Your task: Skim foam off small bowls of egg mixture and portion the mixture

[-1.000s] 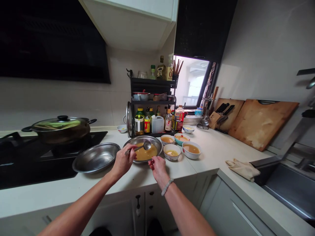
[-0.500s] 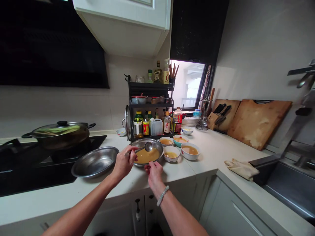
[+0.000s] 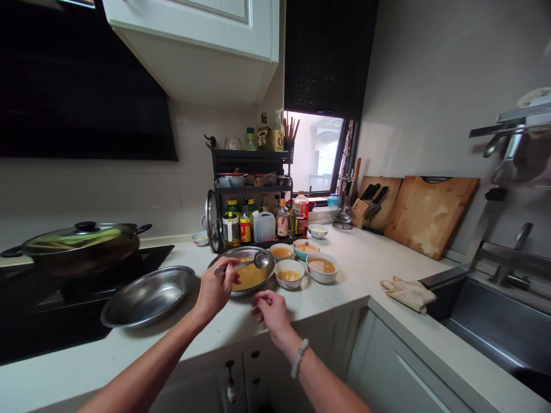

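My left hand (image 3: 215, 289) is closed round the handle of a metal ladle (image 3: 253, 263), whose cup hangs over a steel bowl (image 3: 262, 279) of yellow-brown liquid. My right hand (image 3: 270, 310) hovers over the counter just in front of that bowl, fingers loosely curled and holding nothing. To the bowl's right stand three small bowls of the same liquid: a white bowl (image 3: 289, 275), a larger white bowl (image 3: 322, 266) and a teal-rimmed bowl (image 3: 306, 248). A further small bowl (image 3: 281, 252) sits behind.
An empty steel basin (image 3: 146, 295) lies left of the bowl, beside a lidded wok (image 3: 75, 244) on the black hob. A black rack (image 3: 249, 195) of bottles stands behind. A cloth (image 3: 407, 291), cutting boards (image 3: 430, 212), knife block and sink (image 3: 495, 327) are at the right.
The view has shifted, so everything sits lower and further left. My right hand has drawn back from the bowl's rim toward me. The left hand still holds the ladle over the bowl.
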`<state>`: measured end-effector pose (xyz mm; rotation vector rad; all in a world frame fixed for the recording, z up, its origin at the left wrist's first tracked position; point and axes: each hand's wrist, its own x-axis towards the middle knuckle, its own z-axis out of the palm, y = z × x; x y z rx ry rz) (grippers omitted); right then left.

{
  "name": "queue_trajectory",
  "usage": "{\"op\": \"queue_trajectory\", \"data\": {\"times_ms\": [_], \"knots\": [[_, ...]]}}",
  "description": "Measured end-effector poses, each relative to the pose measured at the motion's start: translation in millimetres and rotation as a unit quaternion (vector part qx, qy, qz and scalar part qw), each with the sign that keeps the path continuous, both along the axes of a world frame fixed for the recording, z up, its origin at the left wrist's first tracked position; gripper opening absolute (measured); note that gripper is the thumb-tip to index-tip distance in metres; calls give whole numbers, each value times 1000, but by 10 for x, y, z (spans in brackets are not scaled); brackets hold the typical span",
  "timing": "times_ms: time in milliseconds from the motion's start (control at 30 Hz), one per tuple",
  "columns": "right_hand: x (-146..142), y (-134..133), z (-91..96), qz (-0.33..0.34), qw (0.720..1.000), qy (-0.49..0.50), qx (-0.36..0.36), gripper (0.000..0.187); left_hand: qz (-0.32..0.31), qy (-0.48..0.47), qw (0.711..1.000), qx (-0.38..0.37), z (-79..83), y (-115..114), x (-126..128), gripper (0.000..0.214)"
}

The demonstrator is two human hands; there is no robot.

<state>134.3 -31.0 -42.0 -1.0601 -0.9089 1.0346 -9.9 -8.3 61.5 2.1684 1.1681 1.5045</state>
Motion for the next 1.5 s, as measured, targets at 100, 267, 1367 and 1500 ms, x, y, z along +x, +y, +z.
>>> {"op": "queue_trajectory", "data": {"times_ms": [100, 267, 1367, 1500], "knots": [[461, -73, 25, -81, 991, -100, 28, 23, -13, -28, 999, -17, 64, -16, 117, 27], [1174, -102, 13, -234, 921, -300, 85, 25, -63, -50, 996, -27, 121, -20, 392, 26], [1449, 39, -259, -270, 825, -496, -12, 22, -34, -313, 904, -290, -3, 394, 761, 17], [1455, 16, -207, -258, 834, -485, -46, 22, -24, -372, 881, -292, 102, 405, 662, 16]]}}
